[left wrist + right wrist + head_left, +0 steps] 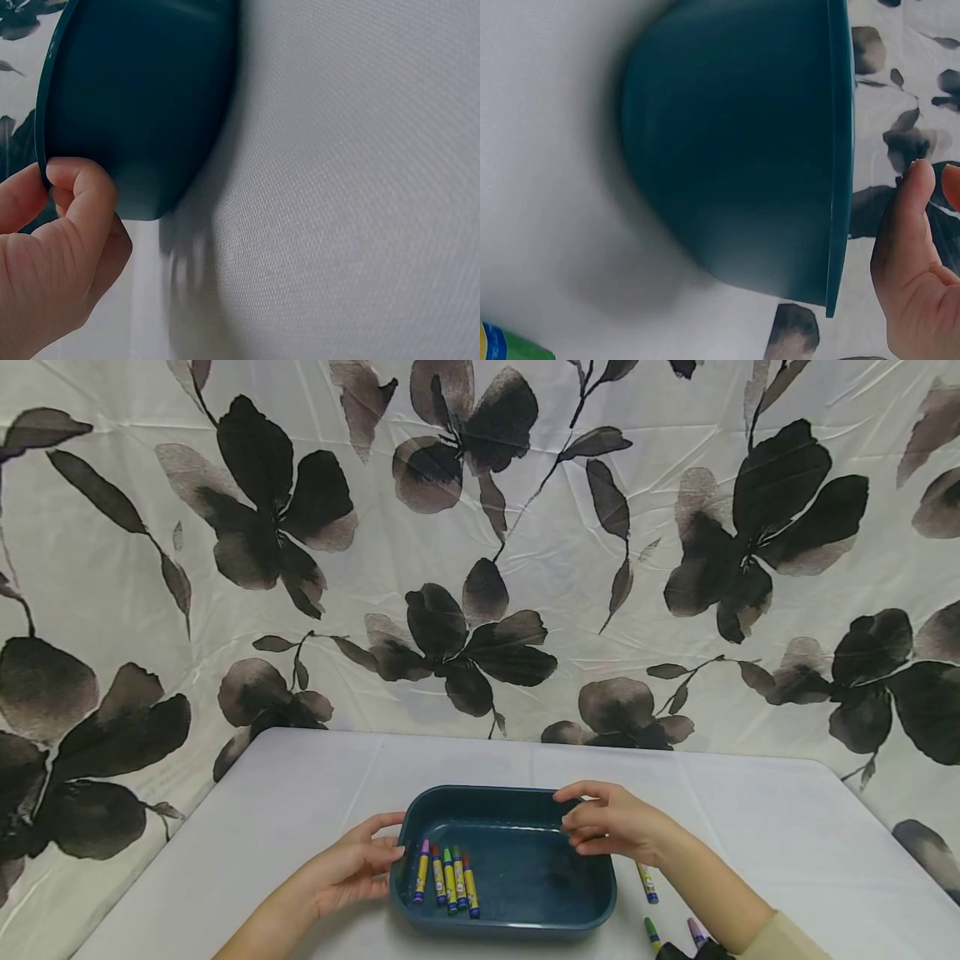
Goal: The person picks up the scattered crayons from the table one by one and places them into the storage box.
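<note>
A dark teal tray (540, 860) sits near the front of the white table. My left hand (352, 868) pinches its left rim between thumb and fingers; the left wrist view shows the hand (64, 255) on the tray's rim (43, 112). Inside, on the left, several crayons (450, 878) with yellow wrappers lie side by side. My right hand (618, 820) hovers over the right end with loosely bent fingers and nothing in them. In the right wrist view, a gap separates this hand (919, 262) from the tray's wall (735, 150).
Right of the tray, a crayon (647, 883) lies on the table (787, 827), partly behind my right hand. Closer in are a green-tipped crayon (652, 933), a light purple one (697, 932) and a dark object (693, 952) cut off by the frame. A floral cloth (465, 543) hangs behind.
</note>
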Motion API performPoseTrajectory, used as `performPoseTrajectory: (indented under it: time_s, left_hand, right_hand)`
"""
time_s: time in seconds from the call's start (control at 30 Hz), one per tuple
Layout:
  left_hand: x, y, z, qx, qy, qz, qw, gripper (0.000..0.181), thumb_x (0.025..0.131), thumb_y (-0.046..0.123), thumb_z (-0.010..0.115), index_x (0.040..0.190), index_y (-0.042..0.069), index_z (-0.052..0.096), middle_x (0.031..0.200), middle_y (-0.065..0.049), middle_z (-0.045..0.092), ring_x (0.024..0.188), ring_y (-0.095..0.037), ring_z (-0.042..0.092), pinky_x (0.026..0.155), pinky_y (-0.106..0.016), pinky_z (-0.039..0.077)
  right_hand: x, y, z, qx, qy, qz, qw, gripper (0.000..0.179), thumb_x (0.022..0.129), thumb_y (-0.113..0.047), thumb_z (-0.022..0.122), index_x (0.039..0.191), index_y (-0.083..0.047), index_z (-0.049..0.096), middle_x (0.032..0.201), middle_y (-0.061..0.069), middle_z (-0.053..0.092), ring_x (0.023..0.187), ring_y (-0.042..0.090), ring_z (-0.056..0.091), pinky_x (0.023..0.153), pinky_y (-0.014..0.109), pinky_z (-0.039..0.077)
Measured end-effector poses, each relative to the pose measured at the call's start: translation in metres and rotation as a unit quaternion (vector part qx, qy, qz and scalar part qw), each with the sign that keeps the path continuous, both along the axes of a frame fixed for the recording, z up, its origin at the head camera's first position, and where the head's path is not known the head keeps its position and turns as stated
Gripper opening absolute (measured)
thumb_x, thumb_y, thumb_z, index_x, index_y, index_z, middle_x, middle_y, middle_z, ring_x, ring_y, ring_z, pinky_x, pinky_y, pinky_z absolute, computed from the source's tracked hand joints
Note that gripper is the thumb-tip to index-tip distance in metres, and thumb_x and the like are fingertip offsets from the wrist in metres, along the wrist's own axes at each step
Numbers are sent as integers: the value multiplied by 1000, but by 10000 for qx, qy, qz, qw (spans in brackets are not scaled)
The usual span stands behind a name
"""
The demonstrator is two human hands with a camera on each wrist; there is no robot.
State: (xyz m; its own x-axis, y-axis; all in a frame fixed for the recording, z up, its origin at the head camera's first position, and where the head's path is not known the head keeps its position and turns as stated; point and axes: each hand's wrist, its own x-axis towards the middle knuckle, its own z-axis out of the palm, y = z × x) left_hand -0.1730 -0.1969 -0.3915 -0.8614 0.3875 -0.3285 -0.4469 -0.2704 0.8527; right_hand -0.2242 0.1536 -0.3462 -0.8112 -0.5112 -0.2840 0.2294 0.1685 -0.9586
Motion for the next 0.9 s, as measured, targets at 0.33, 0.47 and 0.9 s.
performPoseTrajectory:
  time_s: [0.33, 0.47, 0.9]
  left_hand:
    - [0, 1, 1, -7, -20, 42, 10000, 64, 92, -3, 48, 144, 7, 12, 117, -13, 47, 96, -18, 52, 78, -30, 50]
    - [0, 1, 1, -29, 12, 37, 10000, 64, 92, -2, 48, 144, 7, 12, 118, -13, 47, 96, -18, 52, 77, -30, 50]
    - [1, 0, 0, -48, 61, 21, 10000, 64, 92, -1, 50, 143, 6, 13, 115, -12, 49, 94, -17, 51, 76, -28, 50]
  right_hand:
    - [-1, 13, 2, 127, 47, -97, 9999, 50, 84, -8, 59, 128, 5, 41, 89, 11, 62, 69, 14, 58, 65, 25, 53]
    - [-1, 19, 2, 117, 13, -64, 9999, 47, 85, -8, 58, 128, 4, 42, 90, 11, 61, 70, 14, 58, 65, 25, 53]
    - [2, 32, -2, 123, 28, 17, 9999, 45, 86, -10, 59, 126, 2, 44, 88, 9, 62, 73, 16, 59, 67, 29, 53]
